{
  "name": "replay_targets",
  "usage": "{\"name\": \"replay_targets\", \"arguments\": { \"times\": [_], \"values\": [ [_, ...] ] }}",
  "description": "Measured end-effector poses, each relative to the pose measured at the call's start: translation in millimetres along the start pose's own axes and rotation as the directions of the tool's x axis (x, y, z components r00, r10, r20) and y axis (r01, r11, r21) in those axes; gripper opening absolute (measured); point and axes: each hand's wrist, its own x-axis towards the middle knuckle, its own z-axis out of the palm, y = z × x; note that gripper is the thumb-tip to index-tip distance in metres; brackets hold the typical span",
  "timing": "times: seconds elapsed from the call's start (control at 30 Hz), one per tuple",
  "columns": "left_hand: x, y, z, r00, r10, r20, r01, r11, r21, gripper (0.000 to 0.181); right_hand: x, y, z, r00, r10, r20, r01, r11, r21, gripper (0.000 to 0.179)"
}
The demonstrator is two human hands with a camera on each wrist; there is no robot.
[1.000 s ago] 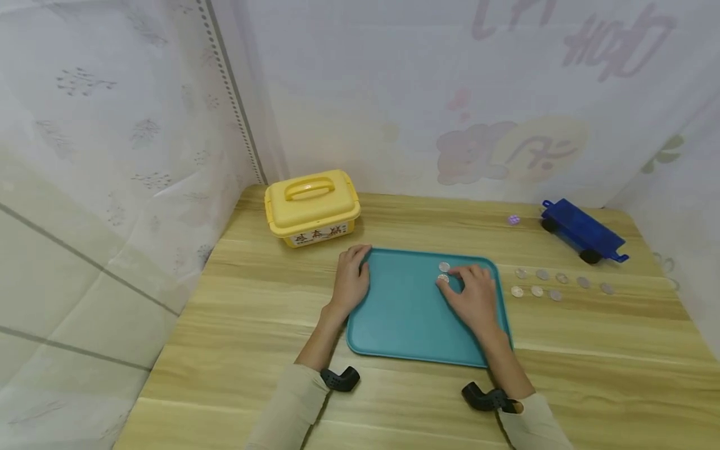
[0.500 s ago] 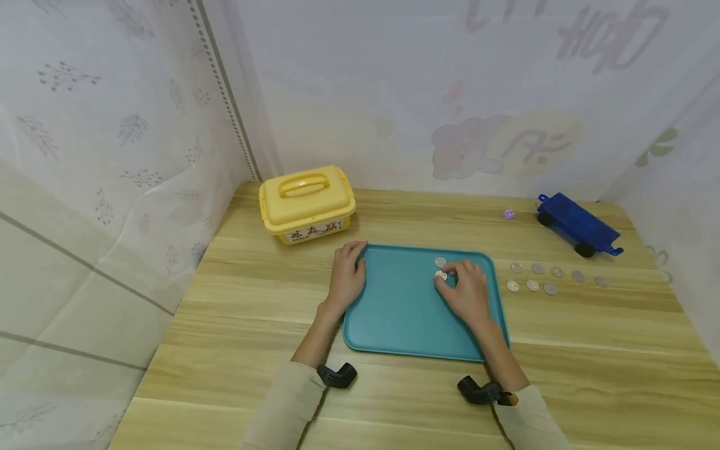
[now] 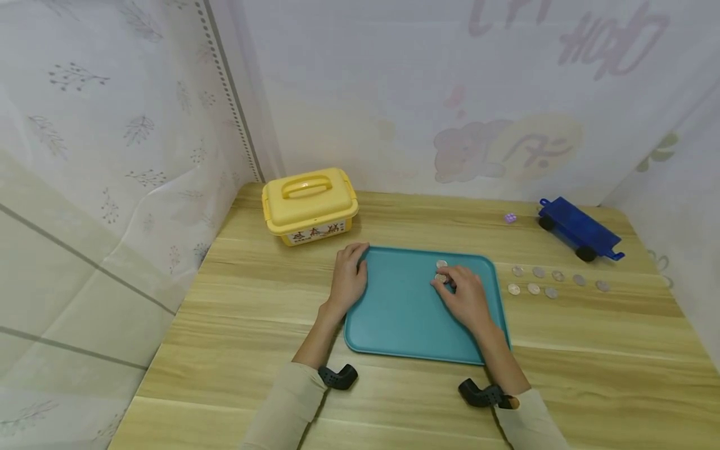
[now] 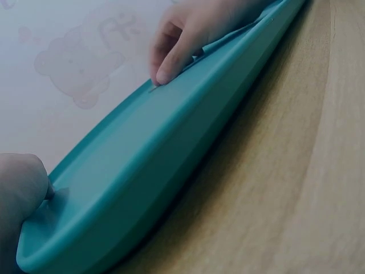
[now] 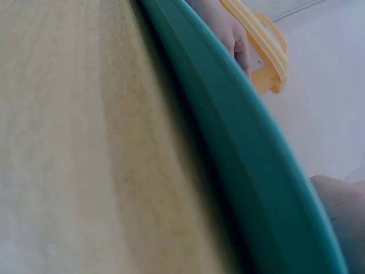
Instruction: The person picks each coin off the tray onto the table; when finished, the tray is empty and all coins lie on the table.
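Note:
A teal tray (image 3: 402, 319) lies on the wooden table. My left hand (image 3: 347, 275) rests on its left rim near the far corner, fingers fairly straight and thumb over the inside edge. Over the tray's right part, my right hand (image 3: 465, 297) pinches a silver coin (image 3: 441, 278) between thumb and forefinger, flat on the tray. Just beyond it lies a second coin (image 3: 442, 264), partly covered by the fingers. In the left wrist view, the right hand's fingertips (image 4: 162, 77) touch the tray surface at the thin edge of a coin.
Several coins (image 3: 534, 289) lie in two rows on the table right of the tray. Behind them stand a blue toy wagon (image 3: 579, 228) and a small purple piece (image 3: 510, 218). A yellow lidded box (image 3: 309, 206) with a handle is at the back left, near the curtain-covered wall.
My right thumb and forefinger have closed in around the nearer coin, and the forefinger now partly covers the farther one. The left hand stays on the tray rim. The head view shifts slightly.

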Motion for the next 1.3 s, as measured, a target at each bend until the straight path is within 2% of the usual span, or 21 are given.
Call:
{"name": "replay_targets", "arguments": {
  "times": [0.37, 0.63, 0.8, 0.93, 1.03, 1.1, 1.2, 1.3],
  "values": [
    [-0.5, 0.6, -0.2, 1.000, 0.004, -0.003, -0.004, 1.000, -0.002, 0.038, -0.1, -1, -1, 1.000, 0.009, 0.005, -0.009, 1.000, -0.012, 0.026],
    [1.2, 2.6, -0.2, 1.000, 0.006, 0.001, -0.006, 1.000, -0.003, 0.038, 0.5, 0, -6, 0.999, 0.012, -0.039, -0.011, 0.999, 0.030, 0.026],
    [-0.6, 2.5, -0.2, 1.000, 0.000, -0.002, 0.000, 1.000, -0.017, 0.037, -0.2, 6, -24, 0.997, 0.038, -0.065, -0.035, 0.998, 0.053, 0.027],
    [-2.0, 1.1, 0.2, 1.000, -0.006, -0.006, 0.005, 1.000, -0.017, 0.038, -5.0, 22, -49, 0.988, 0.083, -0.128, -0.080, 0.996, 0.031, 0.025],
    [-1.9, 0.6, 0.4, 1.000, -0.002, -0.009, 0.002, 1.000, -0.021, 0.038, -12.3, 40, -69, 0.971, 0.152, -0.185, -0.146, 0.988, 0.048, 0.025],
    [-1.5, 0.5, 0.5, 1.000, -0.001, -0.008, 0.001, 1.000, -0.021, 0.038, -19.4, 52, -83, 0.951, 0.236, -0.201, -0.227, 0.972, 0.067, 0.026],
    [-1.3, 1.5, 0.2, 1.000, -0.004, -0.006, 0.004, 1.000, -0.025, 0.038, -31.8, 68, -101, 0.905, 0.373, -0.207, -0.364, 0.928, 0.083, 0.032],
    [-1.1, 2.5, -0.1, 1.000, -0.014, -0.002, 0.014, 1.000, -0.026, 0.038, -43.6, 84, -118, 0.863, 0.453, -0.224, -0.446, 0.891, 0.085, 0.037]
  ]
}}
